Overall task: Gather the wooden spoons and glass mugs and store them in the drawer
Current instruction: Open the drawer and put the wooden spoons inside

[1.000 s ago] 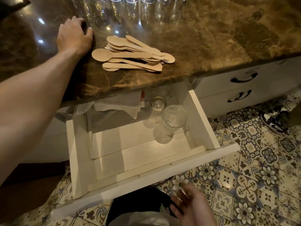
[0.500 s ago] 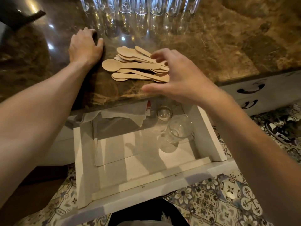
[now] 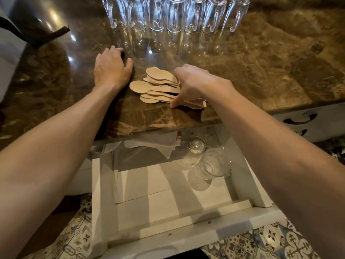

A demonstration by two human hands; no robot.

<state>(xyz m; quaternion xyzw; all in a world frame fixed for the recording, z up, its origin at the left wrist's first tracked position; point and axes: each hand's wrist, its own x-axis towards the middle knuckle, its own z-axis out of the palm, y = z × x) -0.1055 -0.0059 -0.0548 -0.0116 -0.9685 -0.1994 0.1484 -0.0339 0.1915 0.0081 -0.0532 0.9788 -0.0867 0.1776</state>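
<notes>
Spoons (image 3: 155, 86) now under right hand (image 3: 197, 85)

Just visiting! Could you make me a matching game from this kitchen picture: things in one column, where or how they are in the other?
1 wooden spoons
2 left hand
3 right hand
4 drawer

a pulled open, two glass mugs inside
b gripping the pile's handles
c resting palm down on the counter
d piled on the counter

Pairs: 1-d, 2-c, 3-b, 4-a
</notes>
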